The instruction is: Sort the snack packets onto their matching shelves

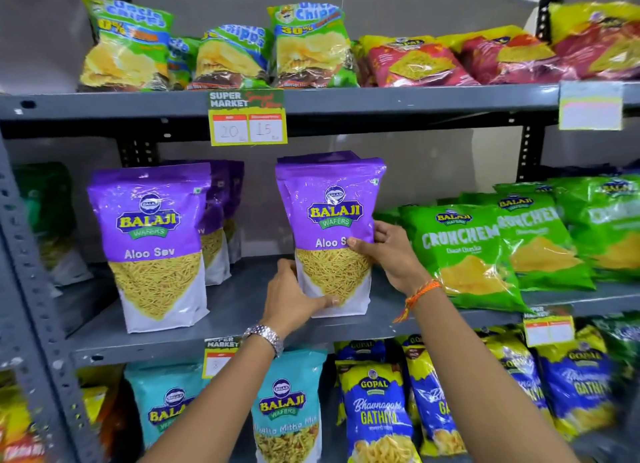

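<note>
Both hands are closed on one purple Aloo Sev packet (332, 234). The left hand (294, 300) wraps its lower left edge, thumb pressed flat across the white bottom of the front, the other fingers hidden behind. The right hand (388, 251) clasps the right edge halfway up, thumb over the end of the printed name, fingers curled round the side. A metal watch (265, 338) sits on the left wrist, an orange thread (420, 291) on the right.

The packet stands upright on the middle shelf (242, 303), its base close to the front lip. At least one more purple packet stands right behind it (only the top edge shows). To its left lies a bare strip of grey shelf, then another Aloo Sev packet (152, 248) upright at the lip, with more purple ones (221, 220) lined up behind that — the gap between the two front packets is the widest open room on this level. To the right there is little slack: the green Crunchem bags (464, 255) lean just beside the right hand, the nearest one overhanging the shelf's front edge.

Overhead, the top shelf rail carries a yellow price tag (248, 118) that hangs down just above and left of the held packet's top. On that shelf sit green chip bags (308, 47) and red bags (415, 61). Below, teal packets (287, 410) and blue Gathiya bags (375, 410) fill the bottom shelf beneath both forearms.
</note>
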